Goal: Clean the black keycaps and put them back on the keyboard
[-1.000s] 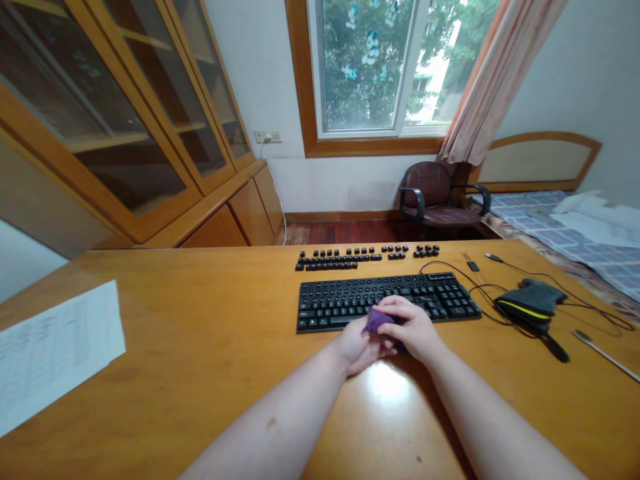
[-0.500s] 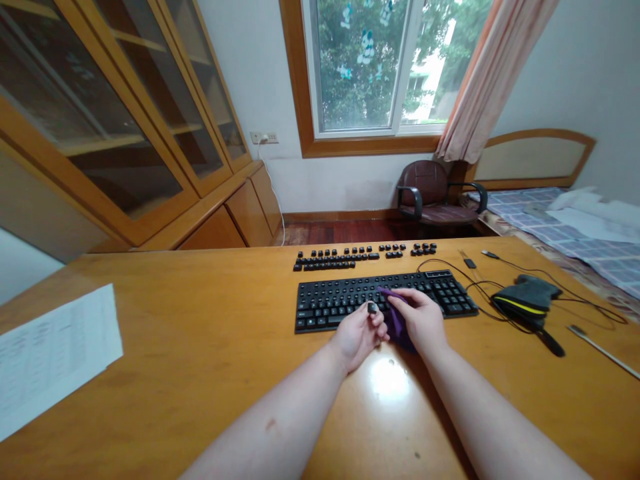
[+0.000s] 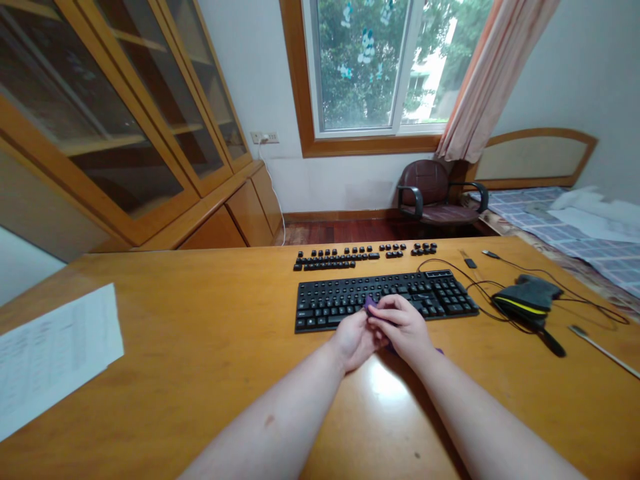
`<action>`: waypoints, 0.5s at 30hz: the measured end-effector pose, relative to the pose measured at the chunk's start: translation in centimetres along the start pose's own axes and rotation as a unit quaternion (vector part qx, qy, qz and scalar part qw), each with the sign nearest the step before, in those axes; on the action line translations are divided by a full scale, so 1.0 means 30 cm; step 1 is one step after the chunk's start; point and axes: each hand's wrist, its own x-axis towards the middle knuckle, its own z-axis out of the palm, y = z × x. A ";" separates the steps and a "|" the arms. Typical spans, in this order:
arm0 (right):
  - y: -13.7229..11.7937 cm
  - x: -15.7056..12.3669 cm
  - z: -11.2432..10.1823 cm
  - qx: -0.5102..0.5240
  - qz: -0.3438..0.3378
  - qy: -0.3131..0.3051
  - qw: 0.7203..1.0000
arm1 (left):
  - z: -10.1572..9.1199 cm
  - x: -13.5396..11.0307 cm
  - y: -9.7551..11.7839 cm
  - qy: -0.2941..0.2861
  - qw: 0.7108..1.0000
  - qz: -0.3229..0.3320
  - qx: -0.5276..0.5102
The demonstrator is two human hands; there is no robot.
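Note:
Just in front of the black keyboard (image 3: pixel 453 303), my two hands meet. My left hand (image 3: pixel 354 341) is palm up with its fingers curled, closed on a small black keycap that the cloth and my other hand now cover. My right hand (image 3: pixel 407 331) pinches a purple cloth (image 3: pixel 369 302) against the left fingertips; another bit of the cloth shows below the right wrist. On the upper and left parts of the keyboard, several key positions lack caps. Loose black keycaps (image 3: pixel 330 261) stand in rows on the table behind it.
Right of the keyboard lie a black cable (image 3: pixel 483 288), a grey pouch-like thing with a yellow stripe (image 3: pixel 525 300), a small black-ended tool (image 3: pixel 470 263) and a thin white stick with a dark brush-like end (image 3: pixel 605 352). Printed sheets (image 3: pixel 60 353) lie on the left.
My right hand has moved left and brought the purple cloth over the keycap at my left fingertips, hiding it. My left hand has stayed nearly in place.

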 end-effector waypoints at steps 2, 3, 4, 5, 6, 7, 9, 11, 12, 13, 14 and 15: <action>-0.002 -0.001 0.003 -0.009 -0.009 0.005 1.000 | -0.002 -0.001 0.005 -0.010 1.000 -0.012 -0.013; -0.002 0.001 0.003 -0.017 -0.017 0.004 1.000 | -0.002 -0.003 0.007 -0.014 1.000 -0.013 -0.019; -0.003 0.004 0.002 -0.026 -0.023 0.001 0.999 | -0.001 -0.004 0.009 -0.017 0.999 -0.011 -0.025; -0.002 0.008 0.001 -0.035 -0.024 -0.005 0.999 | 0.000 -0.006 0.011 -0.019 0.999 -0.007 -0.030; -0.001 0.012 0.000 -0.043 -0.020 -0.013 0.999 | 0.002 -0.008 0.012 -0.020 0.999 -0.002 -0.037; 0.001 0.016 0.000 -0.048 -0.014 -0.020 0.999 | 0.004 -0.010 0.013 -0.021 0.999 0.003 -0.042; 0.005 0.018 0.001 -0.051 -0.002 -0.019 0.999 | 0.008 -0.012 0.015 -0.021 0.998 0.010 -0.050; 0.009 0.014 0.005 -0.046 0.004 0.000 0.999 | 0.011 -0.013 0.016 -0.018 0.998 0.012 -0.052; 0.012 0.011 0.007 -0.043 0.005 0.011 0.999 | 0.012 -0.013 0.017 -0.016 0.999 0.013 -0.050; 0.014 0.007 0.010 -0.039 0.005 0.020 0.999 | 0.013 -0.013 0.017 -0.014 0.999 0.014 -0.049; 0.016 0.004 0.012 -0.034 0.004 0.025 0.999 | 0.014 -0.013 0.017 -0.012 0.999 0.015 -0.049; 0.018 0.000 0.014 -0.030 0.001 0.028 0.999 | 0.015 -0.013 0.017 -0.011 0.999 0.016 -0.048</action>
